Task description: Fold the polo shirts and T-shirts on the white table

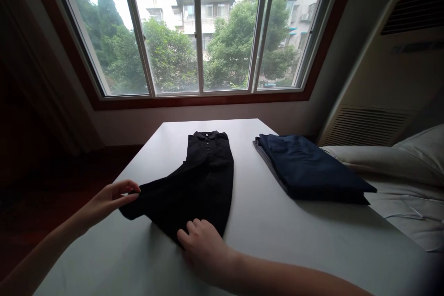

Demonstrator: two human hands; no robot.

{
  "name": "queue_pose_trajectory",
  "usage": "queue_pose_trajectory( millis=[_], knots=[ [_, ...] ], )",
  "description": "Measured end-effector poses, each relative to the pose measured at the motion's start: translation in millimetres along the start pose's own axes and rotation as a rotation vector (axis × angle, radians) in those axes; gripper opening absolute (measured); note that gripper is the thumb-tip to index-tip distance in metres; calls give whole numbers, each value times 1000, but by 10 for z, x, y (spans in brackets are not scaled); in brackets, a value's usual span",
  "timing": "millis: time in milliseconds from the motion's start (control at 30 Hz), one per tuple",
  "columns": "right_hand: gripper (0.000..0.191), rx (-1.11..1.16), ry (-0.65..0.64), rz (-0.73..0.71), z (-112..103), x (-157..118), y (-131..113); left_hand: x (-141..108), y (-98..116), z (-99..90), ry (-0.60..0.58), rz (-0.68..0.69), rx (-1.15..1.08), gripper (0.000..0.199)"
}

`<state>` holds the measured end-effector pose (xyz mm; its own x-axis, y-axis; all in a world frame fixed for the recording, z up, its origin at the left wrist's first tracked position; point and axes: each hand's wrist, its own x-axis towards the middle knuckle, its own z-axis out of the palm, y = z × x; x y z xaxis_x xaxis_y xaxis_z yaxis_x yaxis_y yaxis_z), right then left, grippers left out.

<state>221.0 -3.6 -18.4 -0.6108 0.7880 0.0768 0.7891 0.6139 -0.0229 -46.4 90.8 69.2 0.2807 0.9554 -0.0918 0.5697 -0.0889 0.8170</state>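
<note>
A black collared shirt (208,171) lies on the white table (256,240), its collar and buttons facing up at the far end. Its left side is drawn out toward the left, lifted off the table. My left hand (116,196) pinches that outer corner between thumb and fingers. At the shirt's near edge, my right hand (204,245) has its fingers curled down on the black cloth; the fingertips are partly hidden.
Folded dark blue clothing (308,166) rests in a stack on the right of the table, over a greyish layer. Beyond it is a pale cushioned seat (385,162). A window (201,97) spans the wall behind the table.
</note>
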Motion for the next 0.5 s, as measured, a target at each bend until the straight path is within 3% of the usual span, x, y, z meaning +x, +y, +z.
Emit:
queue_pose_trajectory(
  millis=[100, 200, 367, 500],
  knots=[
    [16, 80, -53, 14, -77, -294, 105, -222, -142, 22, -51, -54, -51, 48],
    [16, 247, -49, 102, -229, -687, 260, -402, -222, 73, -185, -114, -63, 48],
    [17, 582, 34, 317, -561, -1201, 522, -551, -274, 215, -235, -124, -39, 46],
    [8, 687, 137, 478, -744, -1435, 697, -586, -322, 249, -404, -162, -60, 41]
  ],
)
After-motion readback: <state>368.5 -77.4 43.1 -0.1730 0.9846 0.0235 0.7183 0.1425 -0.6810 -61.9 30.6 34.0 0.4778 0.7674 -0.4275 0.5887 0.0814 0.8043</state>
